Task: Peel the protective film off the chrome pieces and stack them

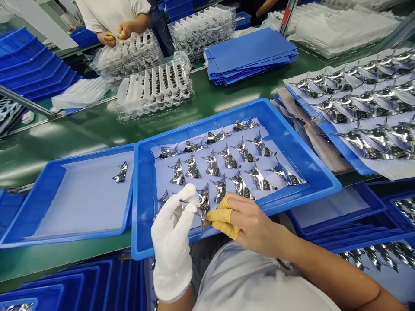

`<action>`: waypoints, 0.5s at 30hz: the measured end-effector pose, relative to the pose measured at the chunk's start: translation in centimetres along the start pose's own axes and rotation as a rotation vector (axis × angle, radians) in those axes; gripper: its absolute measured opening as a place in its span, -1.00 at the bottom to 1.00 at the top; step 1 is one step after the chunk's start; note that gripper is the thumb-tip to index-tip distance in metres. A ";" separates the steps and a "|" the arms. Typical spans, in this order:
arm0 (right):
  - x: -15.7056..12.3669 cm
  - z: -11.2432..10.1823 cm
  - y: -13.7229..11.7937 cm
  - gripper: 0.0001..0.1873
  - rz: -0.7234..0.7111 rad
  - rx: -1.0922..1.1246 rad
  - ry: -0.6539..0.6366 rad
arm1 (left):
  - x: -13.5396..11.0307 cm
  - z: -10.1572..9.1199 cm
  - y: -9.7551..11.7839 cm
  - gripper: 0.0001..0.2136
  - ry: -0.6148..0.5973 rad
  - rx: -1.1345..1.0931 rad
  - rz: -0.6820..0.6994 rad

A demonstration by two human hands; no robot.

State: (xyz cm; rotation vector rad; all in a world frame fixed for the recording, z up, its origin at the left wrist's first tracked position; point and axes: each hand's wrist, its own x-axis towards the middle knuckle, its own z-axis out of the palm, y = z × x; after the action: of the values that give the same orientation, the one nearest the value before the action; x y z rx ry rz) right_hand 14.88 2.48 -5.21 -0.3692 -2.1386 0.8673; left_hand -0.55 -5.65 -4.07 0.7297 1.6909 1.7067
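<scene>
Over the near edge of a blue tray (138, 207), a small shiny chrome part (204, 208) with pointed tips is held between my two hands. My left hand (173, 237), in a white glove, pinches its left side with thumb and fingertips. On its lower right, the yellow finger cots of my right hand (246, 220) are closed around the edge, hiding some of it. Rows of similar chrome parts (212, 164) lie on the white liner inside the tray, the closest ones beside my fingers.
A second blue tray (48, 190) at left holds a single chrome part (121, 172). Blue sheets (249, 54) and clear plastic trays (155, 88) stand beyond. More chrome parts (363, 106) line the right side. Across the bench is a co-worker (112, 17).
</scene>
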 end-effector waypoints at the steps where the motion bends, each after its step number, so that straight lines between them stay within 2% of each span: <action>1: 0.0 0.0 0.0 -0.80 -0.015 -0.051 0.000 | 0.1 0.1 0.0 -0.73 0.014 0.032 0.023; 6: -0.2 0.1 0.0 -0.70 -0.157 -0.302 -0.019 | 0.7 0.1 0.4 -0.94 -0.002 0.219 0.172; 10: -0.2 0.1 0.0 -0.63 -0.195 -0.362 -0.048 | 0.9 -0.6 0.3 -0.83 0.016 0.410 0.266; 15: -0.4 0.4 0.0 -0.64 -0.178 -0.274 0.008 | 1.0 -0.8 -0.3 -0.73 0.116 0.293 0.110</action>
State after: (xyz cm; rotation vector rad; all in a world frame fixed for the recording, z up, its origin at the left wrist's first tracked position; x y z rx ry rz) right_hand 14.83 2.09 -5.70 -0.3128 -2.2485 0.4729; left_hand -1.77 -5.44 -4.41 0.8852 2.0434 1.6178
